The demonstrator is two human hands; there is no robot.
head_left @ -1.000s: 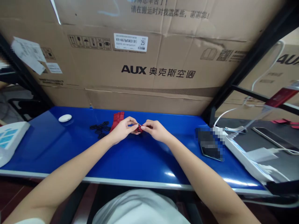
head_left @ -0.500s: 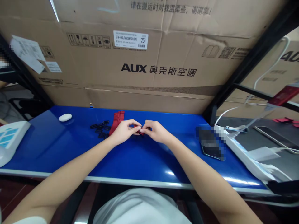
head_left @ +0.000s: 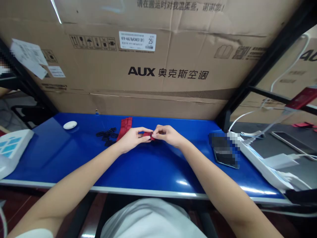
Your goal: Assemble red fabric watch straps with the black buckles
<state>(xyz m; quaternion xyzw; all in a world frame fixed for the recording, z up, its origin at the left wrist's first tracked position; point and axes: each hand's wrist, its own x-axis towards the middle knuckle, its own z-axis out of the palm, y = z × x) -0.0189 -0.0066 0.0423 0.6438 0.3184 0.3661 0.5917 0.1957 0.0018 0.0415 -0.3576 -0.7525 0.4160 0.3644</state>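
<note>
My left hand [head_left: 132, 139] pinches a short red fabric strip [head_left: 146, 134] between thumb and fingers above the middle of the table. The fingers of my right hand [head_left: 168, 135] are closed at the strip's right end. A small dark piece shows there, partly covered by the fingertips; I cannot make out its exact shape. Left of my left hand, more red fabric strips [head_left: 126, 124] lie together. Several black plastic buckles or loops [head_left: 108, 133] are scattered beside them.
The blue tabletop [head_left: 148, 172] ends at a large cardboard box [head_left: 104, 79]. On the right lie a phone [head_left: 224, 150] and a white power strip [head_left: 260, 165] with cables. A white oval object [head_left: 70, 125] and a white device [head_left: 15, 148] are at the left.
My right hand has shifted slightly right and its fingers have changed position at the strip's end. More of the red strip now shows between my hands.
</note>
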